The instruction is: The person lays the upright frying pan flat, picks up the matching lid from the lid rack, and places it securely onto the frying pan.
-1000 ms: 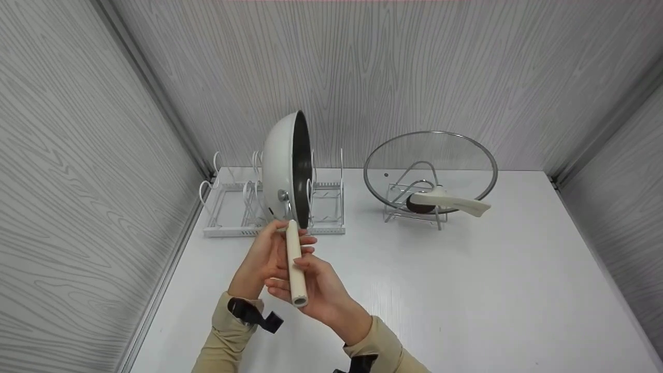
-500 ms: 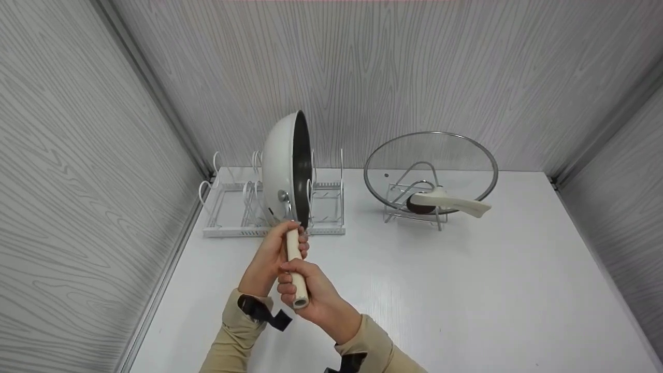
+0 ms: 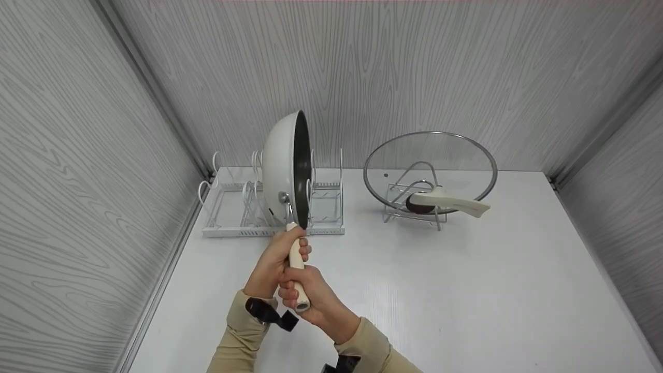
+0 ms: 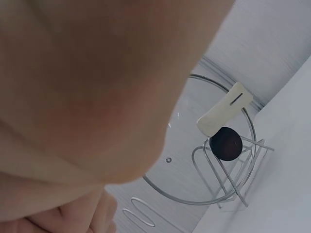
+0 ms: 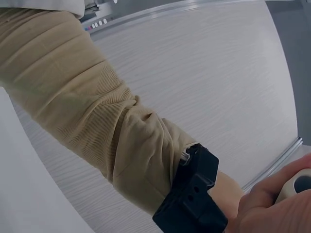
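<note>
A white frying pan (image 3: 277, 160) with a dark inside stands on its edge in a white wire rack (image 3: 228, 232), its cream handle (image 3: 296, 256) pointing toward me. My left hand (image 3: 277, 256) grips the handle close to the pan. Just behind it, my right hand (image 3: 313, 292) grips the handle near its end, thumb across the top. In the left wrist view the left hand (image 4: 87, 97) fills much of the picture and hides the handle. The right wrist view catches the hollow end of the handle (image 5: 290, 188) at its right edge.
To the right, a glass lid (image 3: 450, 155) with a metal rim leans in a small wire stand (image 3: 414, 220). Its cream knob handle (image 3: 450, 200) sticks out toward the right. Grey wood-grain panels (image 3: 342, 67) enclose the white table (image 3: 466, 290) at the back and sides.
Both hands had loose, partly straight fingers around the handle; they have closed round it. The handle has dipped and shifted slightly toward me. The lid and rack look the same.
</note>
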`<state>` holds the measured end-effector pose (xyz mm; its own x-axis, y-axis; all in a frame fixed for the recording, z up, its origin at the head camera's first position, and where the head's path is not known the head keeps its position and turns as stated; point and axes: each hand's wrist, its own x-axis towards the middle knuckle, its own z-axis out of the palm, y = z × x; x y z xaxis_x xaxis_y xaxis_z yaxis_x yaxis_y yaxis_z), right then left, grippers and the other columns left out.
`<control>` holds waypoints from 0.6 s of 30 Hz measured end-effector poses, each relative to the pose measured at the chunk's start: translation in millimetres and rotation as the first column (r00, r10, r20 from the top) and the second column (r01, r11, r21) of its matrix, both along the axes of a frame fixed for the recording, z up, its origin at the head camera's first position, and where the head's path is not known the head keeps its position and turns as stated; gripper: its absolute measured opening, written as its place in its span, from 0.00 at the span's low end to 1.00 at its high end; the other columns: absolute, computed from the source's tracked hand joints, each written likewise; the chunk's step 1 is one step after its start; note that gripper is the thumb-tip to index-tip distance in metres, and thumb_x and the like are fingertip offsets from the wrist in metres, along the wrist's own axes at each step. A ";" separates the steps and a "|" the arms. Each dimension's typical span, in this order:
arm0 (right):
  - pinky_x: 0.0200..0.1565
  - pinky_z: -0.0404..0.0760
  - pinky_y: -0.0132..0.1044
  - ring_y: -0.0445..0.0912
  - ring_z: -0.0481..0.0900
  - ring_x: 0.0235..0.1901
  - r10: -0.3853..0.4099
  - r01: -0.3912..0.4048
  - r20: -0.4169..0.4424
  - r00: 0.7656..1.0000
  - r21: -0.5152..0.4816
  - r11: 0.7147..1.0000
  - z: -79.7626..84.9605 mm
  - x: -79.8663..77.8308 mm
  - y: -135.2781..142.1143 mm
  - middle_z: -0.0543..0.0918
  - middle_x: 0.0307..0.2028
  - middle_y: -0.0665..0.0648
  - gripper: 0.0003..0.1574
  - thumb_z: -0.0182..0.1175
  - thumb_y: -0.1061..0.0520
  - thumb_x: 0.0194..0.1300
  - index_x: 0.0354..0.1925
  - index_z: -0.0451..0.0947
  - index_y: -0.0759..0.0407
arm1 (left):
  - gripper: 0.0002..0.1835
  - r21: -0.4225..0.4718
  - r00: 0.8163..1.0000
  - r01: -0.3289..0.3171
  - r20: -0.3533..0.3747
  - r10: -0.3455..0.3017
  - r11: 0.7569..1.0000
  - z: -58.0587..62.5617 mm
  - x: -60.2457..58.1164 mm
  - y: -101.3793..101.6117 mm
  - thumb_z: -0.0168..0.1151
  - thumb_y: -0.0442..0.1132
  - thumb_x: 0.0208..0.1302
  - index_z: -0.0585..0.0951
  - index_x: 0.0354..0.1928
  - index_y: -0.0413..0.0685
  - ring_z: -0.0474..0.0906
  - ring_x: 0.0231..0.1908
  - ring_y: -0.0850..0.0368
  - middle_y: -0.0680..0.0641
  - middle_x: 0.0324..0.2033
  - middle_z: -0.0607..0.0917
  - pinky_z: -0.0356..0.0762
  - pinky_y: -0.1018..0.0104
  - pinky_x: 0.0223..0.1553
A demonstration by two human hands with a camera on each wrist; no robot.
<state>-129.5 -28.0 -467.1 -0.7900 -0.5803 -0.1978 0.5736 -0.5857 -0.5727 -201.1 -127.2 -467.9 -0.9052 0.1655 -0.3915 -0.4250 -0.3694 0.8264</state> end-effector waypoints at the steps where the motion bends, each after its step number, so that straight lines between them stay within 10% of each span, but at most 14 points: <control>1: 0.13 0.63 0.20 0.32 0.62 0.12 0.001 -0.001 -0.007 1.000 0.006 1.000 -0.7 0.0 -0.1 0.64 0.18 0.47 0.14 0.48 0.69 0.61 0.45 0.57 0.63 | 0.08 -0.020 1.000 0.000 -0.006 0.000 1.000 -0.1 0.1 -0.1 0.50 0.31 0.68 0.65 0.31 0.44 0.67 0.14 0.66 0.54 0.16 0.69 0.67 0.75 0.16; 18: 0.13 0.64 0.21 0.32 0.64 0.12 0.009 -0.009 -0.041 0.999 0.006 1.000 -1.8 2.9 1.6 0.65 0.17 0.47 0.09 0.49 0.69 0.60 0.39 0.61 0.62 | 0.07 -0.096 0.999 -0.011 -0.038 0.007 0.995 1.4 4.1 1.3 0.50 0.30 0.66 0.65 0.31 0.43 0.66 0.13 0.64 0.54 0.15 0.68 0.67 0.74 0.15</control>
